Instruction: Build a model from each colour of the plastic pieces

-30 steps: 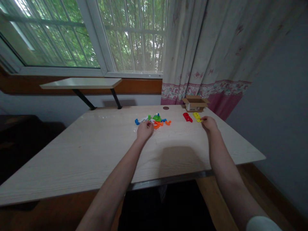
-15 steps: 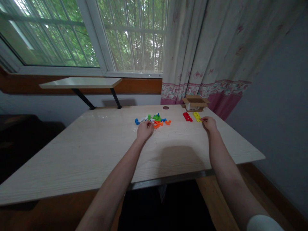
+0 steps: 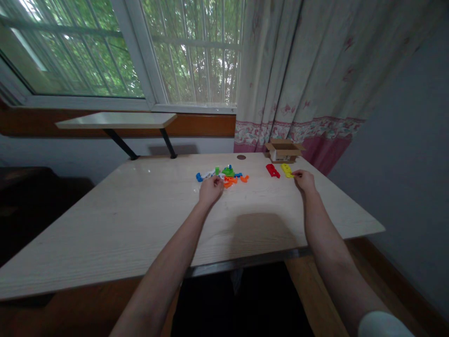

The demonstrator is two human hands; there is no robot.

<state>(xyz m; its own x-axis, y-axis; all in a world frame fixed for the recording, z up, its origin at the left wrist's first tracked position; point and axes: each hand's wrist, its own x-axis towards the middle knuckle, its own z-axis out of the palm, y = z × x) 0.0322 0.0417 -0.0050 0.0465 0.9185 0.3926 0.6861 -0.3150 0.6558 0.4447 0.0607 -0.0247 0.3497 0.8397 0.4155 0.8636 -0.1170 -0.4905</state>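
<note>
A pile of small plastic pieces (image 3: 226,177), blue, white, green and orange, lies at the far middle of the wooden table (image 3: 140,220). My left hand (image 3: 210,189) rests with curled fingers at the pile's near edge; what its fingers touch is hidden. To the right lie a red piece (image 3: 272,170) and a yellow piece (image 3: 286,170). My right hand (image 3: 304,180) sits beside the yellow piece, its fingertips pinched at that piece's near end.
A small open cardboard box (image 3: 284,150) stands at the table's far right, just behind the red and yellow pieces. A dark round hole (image 3: 241,157) marks the tabletop. A narrow shelf (image 3: 115,120) juts out under the window. A curtain (image 3: 308,75) hangs at right.
Almost nothing has moved. Both hands stay in place; the view has shifted very slightly.
</note>
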